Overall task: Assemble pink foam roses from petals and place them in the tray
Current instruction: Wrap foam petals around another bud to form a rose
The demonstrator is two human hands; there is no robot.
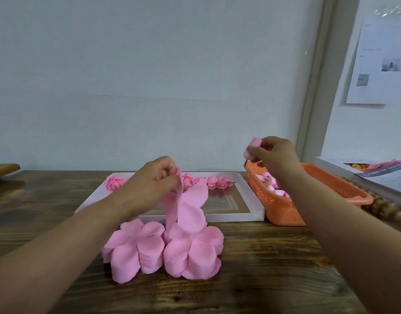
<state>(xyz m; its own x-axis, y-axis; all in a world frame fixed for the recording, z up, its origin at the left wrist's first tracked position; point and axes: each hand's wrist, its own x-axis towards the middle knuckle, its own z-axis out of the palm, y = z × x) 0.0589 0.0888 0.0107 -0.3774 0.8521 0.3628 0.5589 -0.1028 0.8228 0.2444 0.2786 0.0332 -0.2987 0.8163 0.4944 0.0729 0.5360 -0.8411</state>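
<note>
The left hand (154,177) pinches the top of a pink foam petal sheet (190,211), lifting it so its rounded lobes hang down and touch the stacks below. The sheet is thin, matte and soft-edged, cut as joined oval petals. Under it, two thick stacks of petal sheets (163,248) sit side by side on the worktop (274,279), each stack flower-shaped with lobes fanning outward.

The right hand (274,155) is raised above the orange basket (319,196), its fingertips closed on a small pink foam bud (254,147). The basket is perforated plastic and holds more pale pink buds (273,185); how many cannot be told.

Behind the stacks lies the white tray (251,200), shallow and rectangular with a glossy inner floor. A row of finished roses (215,182) stands along its far edge, and one larger-looking rose (113,181) sits at the far left corner; the left hand hides part of the row.

The worktop is dark, grained wood. A pale plain wall (149,75) rises behind it. To the right is a window frame (317,87) with a printed paper sheet (378,64) stuck on the pane; its text is too blurred to read. At the far right lie white boxes (380,180) and a string of wooden beads (380,205). A wooden board edge (2,169) shows at the far left.
</note>
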